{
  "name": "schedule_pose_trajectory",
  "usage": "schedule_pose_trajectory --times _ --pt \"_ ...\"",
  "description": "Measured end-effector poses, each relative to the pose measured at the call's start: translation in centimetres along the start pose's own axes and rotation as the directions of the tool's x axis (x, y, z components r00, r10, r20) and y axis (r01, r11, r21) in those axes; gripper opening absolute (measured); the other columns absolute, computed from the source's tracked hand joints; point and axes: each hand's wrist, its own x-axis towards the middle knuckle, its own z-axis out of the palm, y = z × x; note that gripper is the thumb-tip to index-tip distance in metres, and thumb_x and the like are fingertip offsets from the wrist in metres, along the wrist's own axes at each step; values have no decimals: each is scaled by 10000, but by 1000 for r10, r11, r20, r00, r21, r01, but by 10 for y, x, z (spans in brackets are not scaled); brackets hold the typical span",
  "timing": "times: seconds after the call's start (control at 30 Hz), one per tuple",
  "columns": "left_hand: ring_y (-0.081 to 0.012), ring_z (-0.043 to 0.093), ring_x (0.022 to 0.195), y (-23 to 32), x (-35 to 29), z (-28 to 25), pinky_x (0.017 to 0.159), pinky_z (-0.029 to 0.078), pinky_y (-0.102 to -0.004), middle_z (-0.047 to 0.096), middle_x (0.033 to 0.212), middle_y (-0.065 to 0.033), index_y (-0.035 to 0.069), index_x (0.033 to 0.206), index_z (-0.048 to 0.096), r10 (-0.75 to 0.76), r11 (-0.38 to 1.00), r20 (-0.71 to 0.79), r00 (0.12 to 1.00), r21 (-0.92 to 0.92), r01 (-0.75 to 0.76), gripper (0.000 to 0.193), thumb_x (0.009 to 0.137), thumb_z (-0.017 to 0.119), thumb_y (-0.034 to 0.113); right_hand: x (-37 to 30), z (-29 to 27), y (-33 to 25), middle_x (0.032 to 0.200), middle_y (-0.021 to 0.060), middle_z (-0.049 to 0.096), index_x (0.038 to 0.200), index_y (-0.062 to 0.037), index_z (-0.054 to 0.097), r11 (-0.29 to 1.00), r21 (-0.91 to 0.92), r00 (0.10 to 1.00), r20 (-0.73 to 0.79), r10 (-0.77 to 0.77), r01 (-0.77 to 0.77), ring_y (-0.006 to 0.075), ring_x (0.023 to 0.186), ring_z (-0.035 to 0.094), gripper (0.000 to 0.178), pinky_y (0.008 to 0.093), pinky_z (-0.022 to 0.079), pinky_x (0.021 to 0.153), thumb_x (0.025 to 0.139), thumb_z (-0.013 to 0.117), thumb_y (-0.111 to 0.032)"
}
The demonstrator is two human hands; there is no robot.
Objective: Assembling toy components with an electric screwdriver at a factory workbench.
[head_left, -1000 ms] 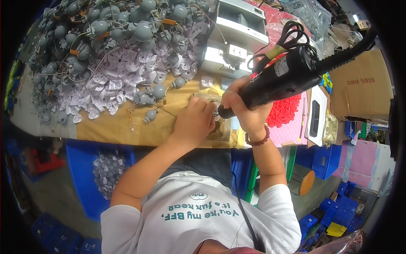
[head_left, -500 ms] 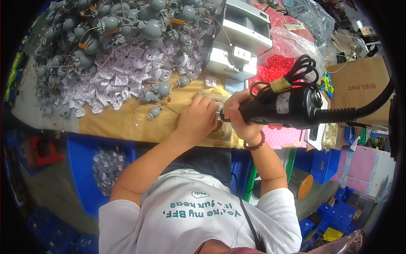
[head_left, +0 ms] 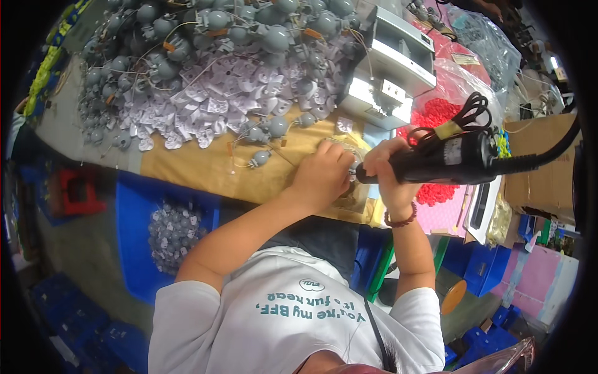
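Note:
My right hand [head_left: 393, 171] is wrapped round the front of a black electric screwdriver [head_left: 436, 163], which lies almost level with its tip pointing left. A bundled black cord [head_left: 458, 121] is tied on top of the tool. Close to the tip, my left hand [head_left: 321, 171] is closed, fingers bent together over a clear fixture [head_left: 354, 201] on the brown-covered table. A small greyish piece shows between the fingers and the tip; what the left fingers grip is mostly hidden. Left of that hand lie several grey ball-shaped parts [head_left: 277, 127] with thin wires.
A heap of white plastic pieces [head_left: 212, 103] and grey wired balls [head_left: 274, 38] covers the far left. A white machine [head_left: 389, 68] stands ahead, with red small parts [head_left: 436, 115] beside it. A blue bin [head_left: 134, 249] sits below the table's left edge.
The whole view has shifted, so the scene sits further right and slightly lower. Both hands keep their places at the fixture; the screwdriver stays in my right hand.

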Motion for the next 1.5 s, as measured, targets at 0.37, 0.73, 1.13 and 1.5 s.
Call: schedule_pose_trajectory --times 0.37,0.73,1.13,1.5 --pt "-301 546 1112 1 0 -4 897 510 -391 611 1157 -88 49 1117 623 -25 999 36 999 -19 26 387 766 761 138 28 -101 20 1011 92 651 1236 12 515 957 -113 829 -533 169 -267 152 855 650 325 284 525 739 959 653 -87" --pt "-312 596 1030 3 -6 -10 875 516 -403 662 1048 -78 70 1097 630 75 994 -9 997 -77 -75 364 758 762 79 -35 -27 22 1018 102 676 1017 22 702 804 -561 978 -55 203 -198 153 846 635 123 264 507 750 898 683 0" --pt "-307 618 1017 5 -4 -10 838 527 -406 660 1023 -97 77 1056 638 89 994 -2 996 -60 -89 331 757 779 85 -15 -5 34 898 145 708 1071 9 512 889 77 852 -258 455 -452 179 842 698 142 293 567 765 1056 503 -132" --pt "-312 609 1018 5 -5 -11 839 523 -411 653 1030 -106 68 1077 629 83 994 26 996 -70 -81 334 772 767 81 -10 -4 41 841 152 687 1090 -24 462 831 290 770 -321 552 -475 239 777 713 172 328 582 714 1079 452 -195"
